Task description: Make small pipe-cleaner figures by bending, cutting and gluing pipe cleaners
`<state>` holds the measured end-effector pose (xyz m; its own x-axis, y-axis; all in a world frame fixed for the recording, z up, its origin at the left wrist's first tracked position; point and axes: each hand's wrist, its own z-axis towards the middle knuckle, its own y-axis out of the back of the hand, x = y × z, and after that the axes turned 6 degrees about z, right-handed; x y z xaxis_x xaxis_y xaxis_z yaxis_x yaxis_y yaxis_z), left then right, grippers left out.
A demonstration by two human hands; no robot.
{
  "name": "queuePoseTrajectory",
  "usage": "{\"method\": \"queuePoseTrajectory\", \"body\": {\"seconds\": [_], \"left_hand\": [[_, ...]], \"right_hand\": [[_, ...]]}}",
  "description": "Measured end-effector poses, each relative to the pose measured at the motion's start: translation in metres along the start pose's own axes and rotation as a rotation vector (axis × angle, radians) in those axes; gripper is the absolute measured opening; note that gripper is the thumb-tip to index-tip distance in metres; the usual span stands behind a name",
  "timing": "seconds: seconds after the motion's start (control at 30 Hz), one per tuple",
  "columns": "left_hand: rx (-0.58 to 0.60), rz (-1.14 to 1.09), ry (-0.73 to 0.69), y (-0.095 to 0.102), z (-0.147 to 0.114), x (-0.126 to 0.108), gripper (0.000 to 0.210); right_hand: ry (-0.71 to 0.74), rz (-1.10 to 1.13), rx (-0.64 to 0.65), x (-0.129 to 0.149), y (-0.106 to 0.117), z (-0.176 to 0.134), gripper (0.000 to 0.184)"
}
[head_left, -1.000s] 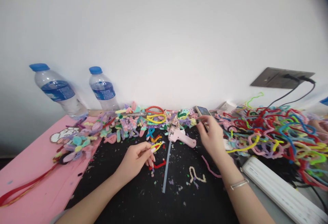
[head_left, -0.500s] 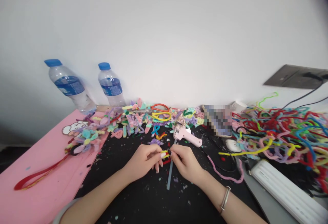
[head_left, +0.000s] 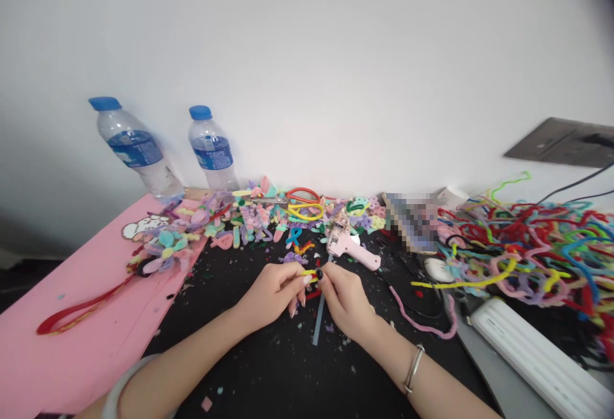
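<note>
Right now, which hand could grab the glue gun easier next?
Probably the right hand: the glue gun lies just beyond it, handle on that side. The left hand is farther off, pinching the yellow piece.

bottles [head_left: 213,153] by the wall [head_left: 364,73] at left — the glue gun [head_left: 355,252] before the scissors [head_left: 284,201], just beyond the right hand [head_left: 347,297] — a pipe-cleaner heap [head_left: 522,246] at right.

1. A flat black work surface [head_left: 259,380] carries small coloured scraps [head_left: 206,403] (the nearest is pinkish) and a curved, fuzzy pink stem [head_left: 422,329].
2. A flat pink sheet [head_left: 96,368] bears a looped red ribbon strap [head_left: 47,324].
</note>
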<state>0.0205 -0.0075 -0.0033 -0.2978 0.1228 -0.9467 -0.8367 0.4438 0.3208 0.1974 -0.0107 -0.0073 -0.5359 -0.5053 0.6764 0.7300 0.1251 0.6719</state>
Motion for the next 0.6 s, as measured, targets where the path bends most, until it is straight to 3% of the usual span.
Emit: {"method": "queuePoseTrajectory", "body": {"seconds": [0.2, 0.37, 0.6], "left_hand": [[-0.008, 0.049, 0.023, -0.0018, -0.0023, -0.0004, 0.031], [-0.072, 0.089, 0.049, -0.0048, -0.0012, -0.0009, 0.034], [-0.086, 0.154, -0.016, -0.0008, -0.0014, -0.0024, 0.036]], "right_hand": [[0.015, -0.067, 0.121, -0.0010, 0.0001, 0.0016, 0.016], [0.067, -0.222, 0.064, 0.0002, -0.0047, 0.0007, 0.022], [0.008, -0.221, 0.027, 0.0034, -0.0033, 0.0024, 0.020]]}}
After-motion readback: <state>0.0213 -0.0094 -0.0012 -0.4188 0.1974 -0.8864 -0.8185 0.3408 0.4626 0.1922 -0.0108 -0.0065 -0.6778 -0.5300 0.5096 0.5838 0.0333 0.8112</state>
